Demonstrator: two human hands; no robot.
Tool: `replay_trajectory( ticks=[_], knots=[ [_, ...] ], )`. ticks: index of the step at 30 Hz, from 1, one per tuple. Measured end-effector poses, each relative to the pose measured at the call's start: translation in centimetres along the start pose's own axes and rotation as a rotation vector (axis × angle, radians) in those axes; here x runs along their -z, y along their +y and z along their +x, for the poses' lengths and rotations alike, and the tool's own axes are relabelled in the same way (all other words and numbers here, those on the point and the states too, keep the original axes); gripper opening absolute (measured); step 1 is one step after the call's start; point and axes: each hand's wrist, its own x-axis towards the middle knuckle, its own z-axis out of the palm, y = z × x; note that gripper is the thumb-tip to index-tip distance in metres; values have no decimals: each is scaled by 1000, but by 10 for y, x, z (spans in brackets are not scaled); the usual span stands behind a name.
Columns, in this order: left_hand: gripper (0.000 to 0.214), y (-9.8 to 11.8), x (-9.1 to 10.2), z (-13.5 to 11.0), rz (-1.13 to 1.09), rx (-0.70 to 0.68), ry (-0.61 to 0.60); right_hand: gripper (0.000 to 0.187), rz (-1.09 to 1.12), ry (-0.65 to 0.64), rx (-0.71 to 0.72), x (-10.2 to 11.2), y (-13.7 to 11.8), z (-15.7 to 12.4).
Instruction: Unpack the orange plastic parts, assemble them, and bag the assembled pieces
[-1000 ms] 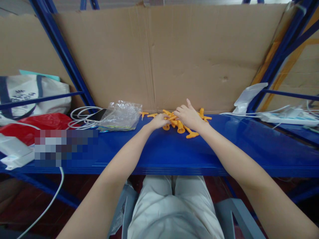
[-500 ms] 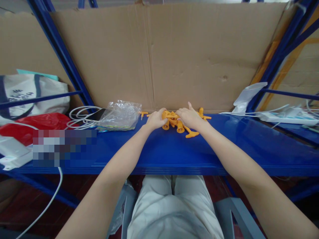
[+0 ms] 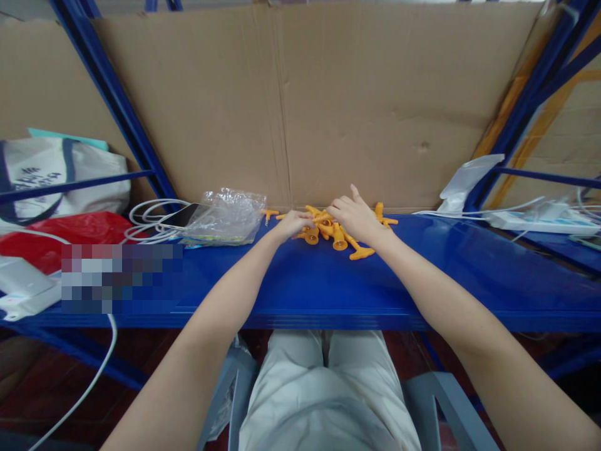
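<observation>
Vs. prior frame, L hand [image 3: 292,227] fingers now drawn together, R hand [image 3: 353,218] one finger raised higher; both at parts, grip can't tell. Parts [image 3: 339,237]: orange, some T-handled, some cup-ended, heaped nr. shelf's [image 3: 323,288] back edge. Room twd. front edge & R end.

Cardboard sheet [image 3: 357,100] is stood upright along the back, flanked by blue metal posts [image 3: 110,94]. On L, canvas tote [image 3: 96,175] w/ dark handles & lettering is placed behind red plastic bag [image 3: 94,227]; white cable [image 3: 141,222] is coiled next to transp. plastic bag [image 3: 228,216]. On R, white power strip [image 3: 539,222] is laid w/ cords nearby. Grey plastic chair [image 3: 451,398] is partly seen below.
</observation>
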Motion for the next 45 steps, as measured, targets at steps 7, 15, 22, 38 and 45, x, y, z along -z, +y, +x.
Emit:
replay_trajectory(
  ticks=[7, 15, 22, 38, 45],
  knots=[
    [37, -5, 1, 0, 234, -71, 97, 33, -26, -39, 13, -7, -3, 1],
    [54, -5, -8, -4, 545, -205, 252, 32, 18, -39, -29, -9, 2, -3],
    [45, 4, -7, 0, 303, -116, 211, 31, 15, 17, -6, -10, 4, -3],
    [17, 2, -2, -2, -320, 125, -236, 36, 135, 79, 1, -14, 11, -5],
    [5, 4, -5, -2, -213, 149, -65, 28, 213, -42, -65, -14, 6, -6]
  ],
)
